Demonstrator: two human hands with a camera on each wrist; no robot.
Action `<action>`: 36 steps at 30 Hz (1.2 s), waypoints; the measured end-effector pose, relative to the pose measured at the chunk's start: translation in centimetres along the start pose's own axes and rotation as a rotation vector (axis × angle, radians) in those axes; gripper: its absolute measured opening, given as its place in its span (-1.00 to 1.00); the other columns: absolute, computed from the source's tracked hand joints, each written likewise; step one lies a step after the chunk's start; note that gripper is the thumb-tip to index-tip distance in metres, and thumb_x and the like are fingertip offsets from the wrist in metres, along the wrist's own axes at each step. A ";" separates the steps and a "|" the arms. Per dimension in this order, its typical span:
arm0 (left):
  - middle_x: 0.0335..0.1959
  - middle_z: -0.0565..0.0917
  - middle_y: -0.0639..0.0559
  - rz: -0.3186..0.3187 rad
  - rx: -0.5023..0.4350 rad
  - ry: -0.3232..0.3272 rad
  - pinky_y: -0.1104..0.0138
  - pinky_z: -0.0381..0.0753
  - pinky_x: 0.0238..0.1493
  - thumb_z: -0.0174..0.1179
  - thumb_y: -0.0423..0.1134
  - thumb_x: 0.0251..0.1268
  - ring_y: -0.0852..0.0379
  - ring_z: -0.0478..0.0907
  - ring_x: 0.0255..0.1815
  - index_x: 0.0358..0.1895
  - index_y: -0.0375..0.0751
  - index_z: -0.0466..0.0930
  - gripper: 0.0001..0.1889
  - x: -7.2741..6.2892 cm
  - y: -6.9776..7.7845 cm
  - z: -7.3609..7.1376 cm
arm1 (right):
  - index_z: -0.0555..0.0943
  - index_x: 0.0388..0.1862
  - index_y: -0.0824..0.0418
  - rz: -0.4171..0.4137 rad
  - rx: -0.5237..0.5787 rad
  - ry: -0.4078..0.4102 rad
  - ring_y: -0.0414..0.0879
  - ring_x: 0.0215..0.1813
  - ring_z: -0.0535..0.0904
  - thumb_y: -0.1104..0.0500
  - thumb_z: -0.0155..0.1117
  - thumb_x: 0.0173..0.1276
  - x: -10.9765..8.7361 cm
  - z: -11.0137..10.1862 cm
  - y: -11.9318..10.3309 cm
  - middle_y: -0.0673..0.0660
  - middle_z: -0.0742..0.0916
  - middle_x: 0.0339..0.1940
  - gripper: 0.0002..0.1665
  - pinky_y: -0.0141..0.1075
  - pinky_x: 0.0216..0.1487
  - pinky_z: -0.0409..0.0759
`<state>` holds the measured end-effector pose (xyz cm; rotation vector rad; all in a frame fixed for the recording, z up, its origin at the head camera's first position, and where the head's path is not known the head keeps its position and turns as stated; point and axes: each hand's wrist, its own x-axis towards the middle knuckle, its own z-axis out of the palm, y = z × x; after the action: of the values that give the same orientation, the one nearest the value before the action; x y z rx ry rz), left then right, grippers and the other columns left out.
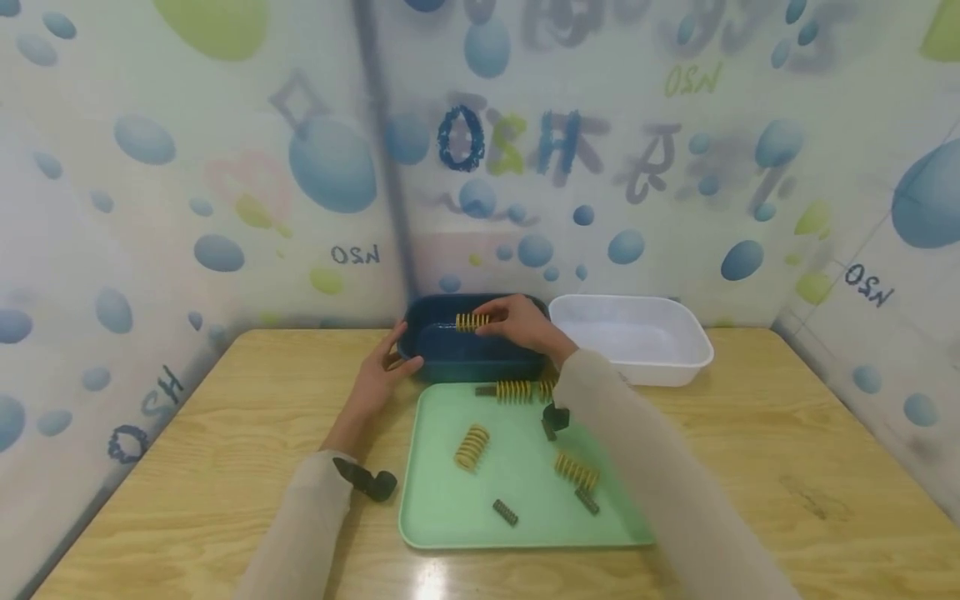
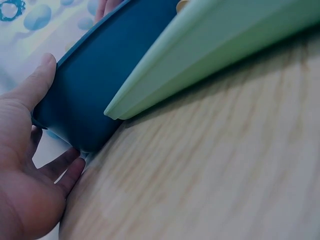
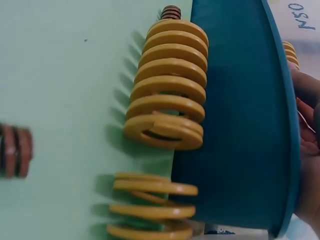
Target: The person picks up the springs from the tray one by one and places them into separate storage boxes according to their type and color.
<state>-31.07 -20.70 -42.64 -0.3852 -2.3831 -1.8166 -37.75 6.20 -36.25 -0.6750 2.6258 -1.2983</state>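
Above the dark blue bin (image 1: 480,369), my right hand (image 1: 525,325) pinches a yellow coil spring (image 1: 472,322) by one end, holding it sideways. In the right wrist view this spring (image 3: 290,55) shows partly behind the bin's rim. At the bin's left end my left hand (image 1: 378,375) rests with thumb and fingers extended against it; the left wrist view shows the thumb (image 2: 40,82) on the wall. The green tray (image 1: 442,517) carries more yellow springs, one lying left of centre (image 1: 472,447), and several small dark springs, including one near the front (image 1: 506,512).
A white bin (image 1: 660,371) stands right of the blue one, close to the patterned wall (image 1: 465,225). The tray's far edge meets the blue bin's front on the wooden table (image 1: 765,467). My right sleeve (image 1: 660,467) covers the tray's right side.
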 end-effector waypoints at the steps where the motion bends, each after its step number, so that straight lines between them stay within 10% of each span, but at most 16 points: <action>1: 0.54 -0.03 -0.01 0.004 0.000 0.000 0.00 0.23 0.33 0.25 -0.19 0.30 -0.27 0.18 0.38 0.50 -0.11 0.08 -0.24 0.0 0.0 0.0 | 0.63 0.11 0.06 0.001 0.000 -0.001 -0.14 -0.01 0.58 0.05 0.37 0.26 0.1 0.1 0.0 -0.03 0.67 0.01 -0.58 -0.19 -0.04 0.58; 36: 0.53 0.01 0.21 -0.052 -0.053 0.008 0.02 0.23 0.33 0.25 -0.19 0.30 -0.19 0.22 0.37 0.50 0.07 0.11 -0.26 -0.1 0.2 0.0 | 0.66 0.07 0.13 0.105 -0.164 -0.091 -0.03 0.06 0.57 0.04 0.44 0.20 2.8 3.4 0.0 0.08 0.69 0.02 -0.55 -0.19 0.07 0.54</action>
<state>-30.91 -20.65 -42.50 -0.3235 -2.3648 -1.9029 -39.22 2.50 -38.14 -0.5931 2.6744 -1.0080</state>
